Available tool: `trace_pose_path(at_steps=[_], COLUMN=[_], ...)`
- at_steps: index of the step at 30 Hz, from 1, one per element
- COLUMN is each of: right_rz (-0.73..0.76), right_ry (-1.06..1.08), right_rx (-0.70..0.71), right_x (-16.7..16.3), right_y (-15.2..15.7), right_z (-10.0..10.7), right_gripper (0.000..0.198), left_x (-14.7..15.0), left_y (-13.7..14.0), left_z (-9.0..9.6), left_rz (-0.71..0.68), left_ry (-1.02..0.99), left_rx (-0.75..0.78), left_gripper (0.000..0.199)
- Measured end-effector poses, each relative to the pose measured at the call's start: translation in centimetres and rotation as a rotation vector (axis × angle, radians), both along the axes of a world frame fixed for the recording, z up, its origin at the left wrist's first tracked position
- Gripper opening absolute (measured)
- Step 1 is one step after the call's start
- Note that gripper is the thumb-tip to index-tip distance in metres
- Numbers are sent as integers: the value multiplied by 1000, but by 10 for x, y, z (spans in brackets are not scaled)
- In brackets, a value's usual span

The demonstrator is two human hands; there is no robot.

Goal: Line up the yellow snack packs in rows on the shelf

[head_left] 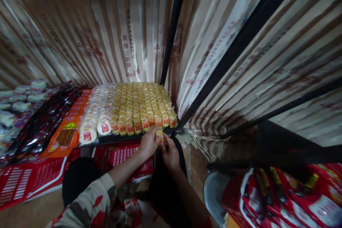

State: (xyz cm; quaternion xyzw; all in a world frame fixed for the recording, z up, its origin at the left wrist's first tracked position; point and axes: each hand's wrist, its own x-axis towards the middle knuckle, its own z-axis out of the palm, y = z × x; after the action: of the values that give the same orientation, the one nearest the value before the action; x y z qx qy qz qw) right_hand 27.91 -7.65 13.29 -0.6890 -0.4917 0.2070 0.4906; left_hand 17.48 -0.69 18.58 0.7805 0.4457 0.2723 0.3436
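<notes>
Between my two hands is a small yellow wrapped snack (159, 136) with clear film and a printed label. My left hand (148, 145) grips it from the left, fingers closed. My right hand (171, 155) has its thumb and fingers pinched at the snack's right side. Just beyond my hands, tight rows of similar yellow wrapped snacks (141, 105) stand on a dark shelf (112, 139). To their left lie rows of white round packaged snacks (104, 127) with red labels.
Orange packets (65, 137), dark shiny packets (40, 123) and white packets (16, 107) continue leftward. Red baskets (34, 180) sit beneath the shelf. A black frame post (227, 60) slants at right before pleated curtains (128, 25). Red packages (288, 196) fill the lower right.
</notes>
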Motion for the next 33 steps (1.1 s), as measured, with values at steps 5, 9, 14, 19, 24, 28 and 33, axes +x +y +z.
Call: trace_pose_path(at_steps=[5,9,14,19,24,28,33], right_rz=[-75,-58,37,189,300,320,369], right_ry=[-11,24,26,-43,-74,-141,-143], right_rx=[10,-1,9,37,114,160,181], right_x=[8,7,-18,-73,-133,-157,-156], right_y=[-1,1,8,28,55,66,68], right_z=[-9,-13,-9,1,7,7,-1], right_gripper=[49,47,42,35,42,45,39], left_x=[15,8,-29,-95,-160,-189,-190], left_y=[4,1,-1,6,23,41,57], left_z=[5,6,12,12,10,9,4], left_rz=[-96,-116,-139,-20,131,181,193], left_ry=[88,114,112,109,119,182,217], left_rx=[89,123,115,117,163,210,246], left_gripper=[39,39,38,42,35,37,35])
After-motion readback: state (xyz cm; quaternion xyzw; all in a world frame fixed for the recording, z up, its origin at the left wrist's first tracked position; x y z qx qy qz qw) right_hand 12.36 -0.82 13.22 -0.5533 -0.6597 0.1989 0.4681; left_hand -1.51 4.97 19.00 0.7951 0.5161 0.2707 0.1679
